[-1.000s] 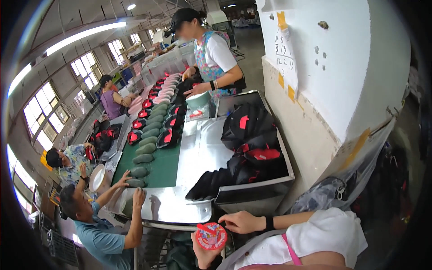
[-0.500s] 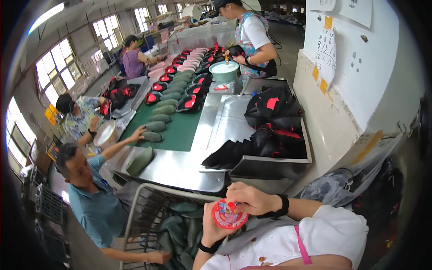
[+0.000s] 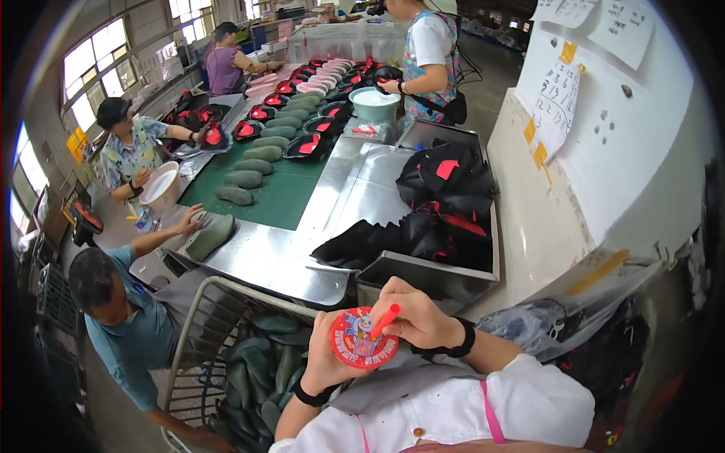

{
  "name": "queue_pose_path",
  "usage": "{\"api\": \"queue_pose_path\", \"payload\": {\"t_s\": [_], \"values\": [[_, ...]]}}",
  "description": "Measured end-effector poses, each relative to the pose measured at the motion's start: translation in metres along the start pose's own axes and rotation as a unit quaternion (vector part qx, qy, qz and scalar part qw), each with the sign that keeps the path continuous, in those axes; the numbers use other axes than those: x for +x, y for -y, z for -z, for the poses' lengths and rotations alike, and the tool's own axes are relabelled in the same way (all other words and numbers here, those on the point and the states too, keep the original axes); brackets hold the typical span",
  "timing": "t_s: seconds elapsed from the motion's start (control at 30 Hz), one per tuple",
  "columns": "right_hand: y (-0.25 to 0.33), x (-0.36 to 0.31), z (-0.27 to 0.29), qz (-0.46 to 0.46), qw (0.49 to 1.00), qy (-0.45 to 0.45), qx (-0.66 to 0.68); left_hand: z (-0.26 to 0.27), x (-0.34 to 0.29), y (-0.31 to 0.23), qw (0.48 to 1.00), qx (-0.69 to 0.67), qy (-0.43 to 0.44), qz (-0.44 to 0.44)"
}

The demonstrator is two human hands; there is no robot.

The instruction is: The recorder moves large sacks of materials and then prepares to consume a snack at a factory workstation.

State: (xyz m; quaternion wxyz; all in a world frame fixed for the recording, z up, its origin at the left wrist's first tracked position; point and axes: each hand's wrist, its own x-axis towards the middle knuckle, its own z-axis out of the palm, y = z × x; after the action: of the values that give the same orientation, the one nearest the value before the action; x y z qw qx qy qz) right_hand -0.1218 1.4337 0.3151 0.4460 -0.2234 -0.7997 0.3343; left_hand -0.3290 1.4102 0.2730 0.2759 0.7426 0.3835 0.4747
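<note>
Low in the view, my left hand [image 3: 325, 355] is closed round a drink cup [image 3: 355, 349] with a round red top carrying a cartoon print. The cup's sides are mostly hidden by my fingers and the viewing angle. Over the top, my right hand [image 3: 418, 315] pinches a thick red straw [image 3: 387, 319], which leans up and to the right. Its lower end meets the printed top near the right of its middle; whether it goes through I cannot tell. Both my wrists wear black bands.
A wire cart [image 3: 189, 332] of dark green shoe lasts [image 3: 260, 362] stands before me, a co-worker [image 3: 124, 317] leaning over it. Beyond are a metal table [image 3: 283, 257], a green belt [image 3: 283, 189] with lasts and black-red shoe parts, and a metal tray [image 3: 430, 268] of black pieces.
The red straw, seen nearly end-on before, now shows its length and tilts right. The view has shifted. The co-worker's hand has moved from the belt to a last at the table edge.
</note>
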Motion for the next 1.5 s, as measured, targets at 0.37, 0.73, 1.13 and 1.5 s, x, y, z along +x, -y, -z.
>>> {"api": "queue_pose_path", "payload": {"t_s": [0.37,0.73,1.13,1.5], "values": [[0.077,0.016,0.039,0.192,0.965,-0.008,-0.177,0.012,0.052,-0.055,0.986,-0.053,0.114,-0.105],[0.075,0.002,0.060,0.229,0.960,-0.086,-0.138,-0.013,0.085,-0.082,0.972,-0.052,0.144,-0.180],[0.070,-0.028,0.069,0.227,0.951,-0.190,-0.085,-0.045,0.094,-0.089,0.972,-0.084,0.135,-0.176],[0.071,-0.015,0.066,0.215,0.957,-0.190,-0.051,-0.044,0.088,-0.087,0.980,-0.093,0.098,-0.145]]}}
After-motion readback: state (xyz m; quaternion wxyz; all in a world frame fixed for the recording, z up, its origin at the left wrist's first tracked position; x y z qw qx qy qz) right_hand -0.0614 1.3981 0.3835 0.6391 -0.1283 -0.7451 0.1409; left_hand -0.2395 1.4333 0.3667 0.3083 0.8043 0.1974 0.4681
